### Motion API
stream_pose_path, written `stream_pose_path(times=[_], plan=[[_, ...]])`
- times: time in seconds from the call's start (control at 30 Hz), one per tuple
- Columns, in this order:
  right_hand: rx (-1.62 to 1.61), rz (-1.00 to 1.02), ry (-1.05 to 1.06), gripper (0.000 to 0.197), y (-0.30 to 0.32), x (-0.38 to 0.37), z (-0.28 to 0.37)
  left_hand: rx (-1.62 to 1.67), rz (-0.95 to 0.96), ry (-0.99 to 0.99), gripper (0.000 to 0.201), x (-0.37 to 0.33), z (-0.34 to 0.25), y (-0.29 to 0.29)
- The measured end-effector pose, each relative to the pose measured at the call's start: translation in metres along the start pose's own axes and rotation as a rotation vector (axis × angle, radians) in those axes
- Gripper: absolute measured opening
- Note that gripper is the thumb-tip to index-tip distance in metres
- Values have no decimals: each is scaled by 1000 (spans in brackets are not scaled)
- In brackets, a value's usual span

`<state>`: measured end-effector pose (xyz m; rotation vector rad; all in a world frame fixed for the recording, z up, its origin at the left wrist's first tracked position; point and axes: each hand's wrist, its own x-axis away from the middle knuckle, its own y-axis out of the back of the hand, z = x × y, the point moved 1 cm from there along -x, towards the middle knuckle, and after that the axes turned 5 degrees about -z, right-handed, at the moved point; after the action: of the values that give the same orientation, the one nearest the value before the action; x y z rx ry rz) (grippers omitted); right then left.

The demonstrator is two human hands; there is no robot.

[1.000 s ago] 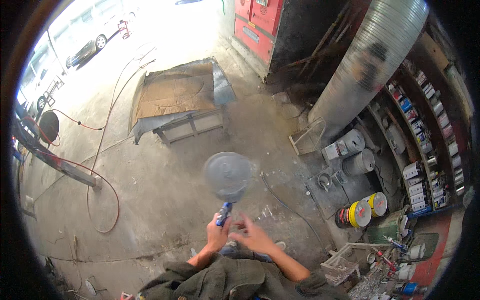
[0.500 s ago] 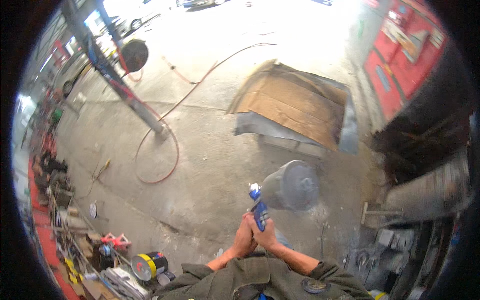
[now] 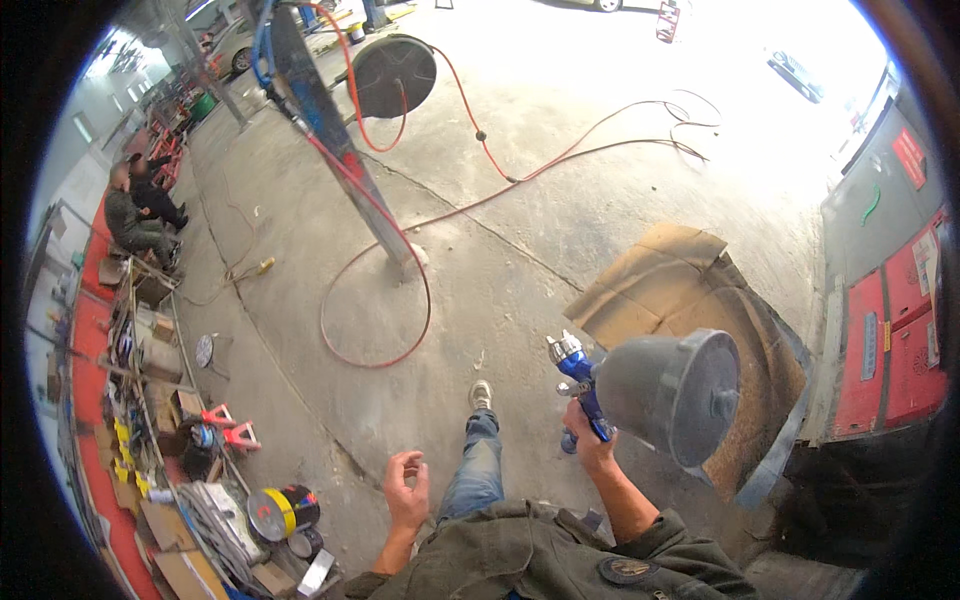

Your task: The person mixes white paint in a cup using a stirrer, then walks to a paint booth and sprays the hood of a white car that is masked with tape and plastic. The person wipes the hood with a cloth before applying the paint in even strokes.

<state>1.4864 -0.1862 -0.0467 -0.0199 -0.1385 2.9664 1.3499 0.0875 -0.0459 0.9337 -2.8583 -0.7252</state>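
Observation:
My right hand (image 3: 592, 440) is wrapped round the grip of a blue spray gun (image 3: 577, 372) with a silver front end. A big grey translucent paint cup (image 3: 650, 392) is joined to the gun and tilts to the right, its lid toward the right side. My left hand (image 3: 406, 488) hangs apart from the gun, fingers loosely bent with nothing in them. One shoe (image 3: 481, 394) of mine shows on the concrete floor ahead, below a blue jeans leg.
Brown cardboard (image 3: 640, 290) lies beyond the gun. A red hose (image 3: 428, 300) loops on the floor by a leaning post (image 3: 335, 130) and a black reel (image 3: 392, 78). Cluttered shelving (image 3: 150, 400), a can (image 3: 275, 512) and red stands (image 3: 238, 432) line the left. Two people (image 3: 135, 215) sit far left.
My left hand has let go of the spray gun and moved left. My right hand has carried the gun to the right. The view has turned left and one foot has come forward.

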Motion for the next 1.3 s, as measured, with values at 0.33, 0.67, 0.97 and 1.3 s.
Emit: stream_pose_path(times=[0.33, 0.67, 0.97, 1.3], plan=[[-41, -29, -265, 18, -29, -196, -55, 261, 703, 104, 28, -342, -134, -218], [-27, -227, -485, 19, -12, -461, -68, 299, 1326, 373, 45, -566, -214, -488], [47, -156, -458, 20, 54, -776, -3, 399, 1298, 459, 40, -718, -321, -717], [91, -365, -478, 21, 194, -1076, 21, 369, 1288, 266, 40, -847, -471, -1038]])
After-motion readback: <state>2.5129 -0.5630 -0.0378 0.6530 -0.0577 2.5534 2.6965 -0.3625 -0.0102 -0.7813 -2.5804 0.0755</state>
